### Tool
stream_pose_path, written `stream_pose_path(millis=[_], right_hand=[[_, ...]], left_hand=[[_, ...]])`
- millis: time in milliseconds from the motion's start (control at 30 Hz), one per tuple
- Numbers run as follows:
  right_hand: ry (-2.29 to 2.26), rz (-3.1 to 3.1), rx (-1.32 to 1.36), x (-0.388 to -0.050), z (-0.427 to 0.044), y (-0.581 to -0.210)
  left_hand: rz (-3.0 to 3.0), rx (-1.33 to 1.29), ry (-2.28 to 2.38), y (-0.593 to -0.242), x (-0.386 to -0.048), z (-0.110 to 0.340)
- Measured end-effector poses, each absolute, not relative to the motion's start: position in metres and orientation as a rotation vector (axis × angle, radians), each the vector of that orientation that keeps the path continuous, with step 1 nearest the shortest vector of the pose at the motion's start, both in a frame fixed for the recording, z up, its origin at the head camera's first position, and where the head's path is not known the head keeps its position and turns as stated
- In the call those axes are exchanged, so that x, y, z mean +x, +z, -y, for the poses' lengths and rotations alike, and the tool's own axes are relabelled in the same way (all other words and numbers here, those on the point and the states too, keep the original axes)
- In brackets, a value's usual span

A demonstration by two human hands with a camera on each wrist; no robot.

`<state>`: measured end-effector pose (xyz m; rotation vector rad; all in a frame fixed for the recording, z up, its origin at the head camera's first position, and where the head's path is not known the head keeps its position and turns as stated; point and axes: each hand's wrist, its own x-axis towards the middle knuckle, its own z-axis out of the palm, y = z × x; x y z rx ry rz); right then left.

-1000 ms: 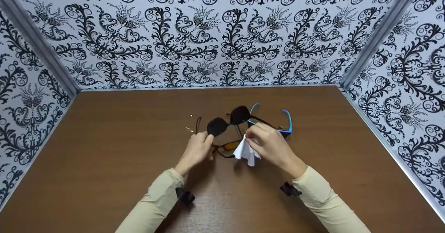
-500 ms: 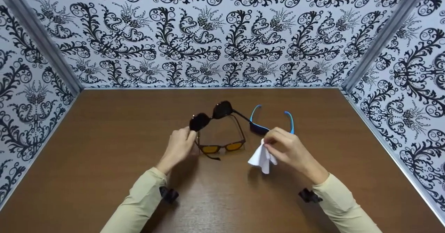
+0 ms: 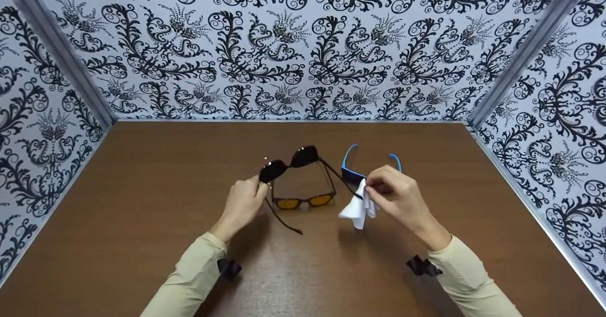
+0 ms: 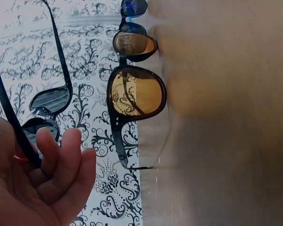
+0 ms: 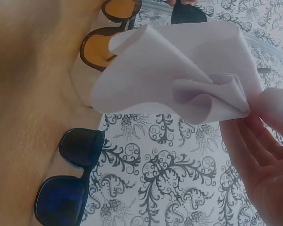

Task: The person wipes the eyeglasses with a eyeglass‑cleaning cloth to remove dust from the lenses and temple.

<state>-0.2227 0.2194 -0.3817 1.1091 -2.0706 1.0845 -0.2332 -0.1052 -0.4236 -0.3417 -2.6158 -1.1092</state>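
My left hand (image 3: 241, 206) grips the black sunglasses (image 3: 304, 156) by the frame's left end, holding them raised with both arms unfolded. In the left wrist view the fingers of that hand (image 4: 56, 174) curl beside the dark lenses (image 4: 52, 100). A white cloth (image 3: 358, 210) hangs pinched between thumb and fingers of my right hand (image 3: 402, 202); the tip of the sunglasses' right arm meets it in the head view. In the right wrist view the cloth (image 5: 174, 70) spreads out from the right hand (image 5: 264, 155).
Glasses with orange lenses (image 3: 321, 200) stand on the brown table (image 3: 156, 203) below the sunglasses. Blue-framed glasses with dark lenses (image 3: 351, 176) lie to the right, partly behind the right hand and cloth. Patterned walls (image 3: 284, 47) enclose the table's back and sides.
Both hands have moved apart, the left one leftward with the sunglasses, the right one rightward with the cloth. The orange-lensed glasses have come into fuller view.
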Motion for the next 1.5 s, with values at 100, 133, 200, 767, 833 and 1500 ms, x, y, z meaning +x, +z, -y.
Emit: stream_pose_path(millis=[100,133,200,767,833,1500], right_hand=[[1.088,2.084,1.089,-0.225,-0.216,-0.385],[1.08,2.087,1.081,-0.226,-0.215,-0.387],[1.051,2.08,1.067,-0.23,-0.214,-0.391],[1.016,2.119,0.904,-0.25,-0.211,-0.405],[1.025,2.119,0.884,-0.252,-0.212,-0.407],[1.088,2.15,0.881,-0.22,-0.187,-0.367]], left_hand=[[2.634,-0.389,-1.088,-0.424,-0.229,0.102],[2.638,-0.404,-1.085,-0.424,-0.228,0.1],[2.639,-0.441,-1.071,-0.424,-0.225,0.097],[2.64,-0.702,-0.937,-0.424,-0.211,0.072],[2.639,-0.724,-0.937,-0.423,-0.209,0.07],[2.623,-0.468,-0.781,-0.424,-0.232,0.086]])
